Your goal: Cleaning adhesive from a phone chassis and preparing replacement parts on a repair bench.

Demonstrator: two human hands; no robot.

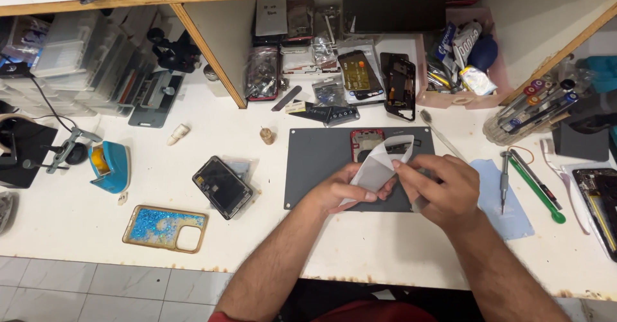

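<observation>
Mid-peel over the grey work mat (321, 168): left hand (337, 190) pinching a translucent film sheet (379, 164), right hand (443, 187) gripping its edge, opened red phone (365, 143) just behind; next, probably steady separation.

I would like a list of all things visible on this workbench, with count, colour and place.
translucent sheet: 1, whitish, held in both hands
phone frame: 1, red, on mat behind the sheet
work mat: 1, grey, centre
phone case: 1, blue glitter, front left
phone screen: 1, black, left of mat
screwdriver: 1, grey, on blue cloth, right
pry tool: 1, green, right
left hand: 1, grips sheet
right hand: 1, grips sheet
</observation>
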